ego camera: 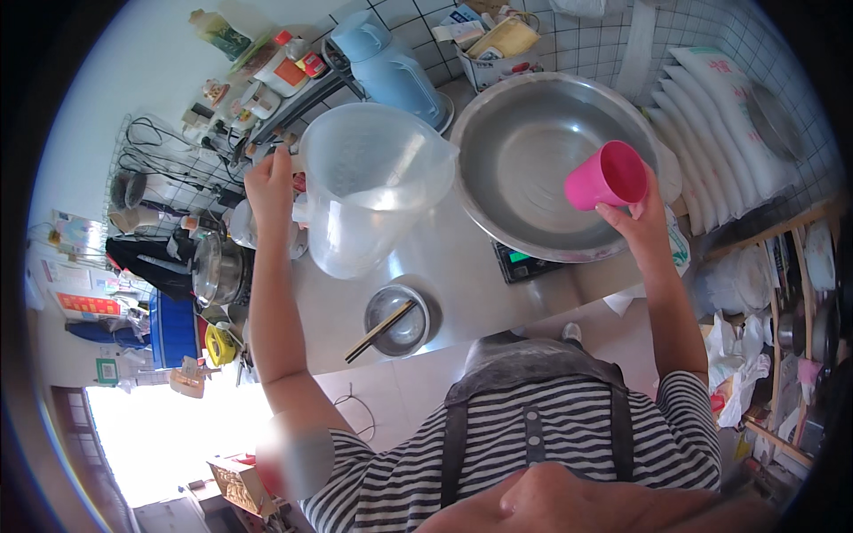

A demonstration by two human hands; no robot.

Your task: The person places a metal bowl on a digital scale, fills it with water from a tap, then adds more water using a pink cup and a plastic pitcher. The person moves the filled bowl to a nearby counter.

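My left hand (pixel 268 190) is closed on the handle of a large translucent plastic jug (pixel 360 193), whose spout points toward the basin. What looks like clear liquid shows inside it, though glare hides how much. In my right hand (pixel 636 216) is a pink plastic cup (pixel 583 183), tilted so its mouth faces partly toward me, over the right side of a wide metal basin (pixel 520 160). The basin rests on a digital scale (pixel 516 266) with a lit green display. On the steel table (pixel 466 293) stands a small metal bowl (pixel 406 333) with chopsticks (pixel 380 330) laid across it.
Behind the jug stands a light-blue thermos jug (pixel 393 73), with a cardboard box (pixel 503 70) of packets beside it. White filled bags (pixel 726 133) are stacked at the right. A narrow shelf (pixel 300 103) holds jars and bottles. A glass-lidded pot (pixel 218 273) sits at the left.
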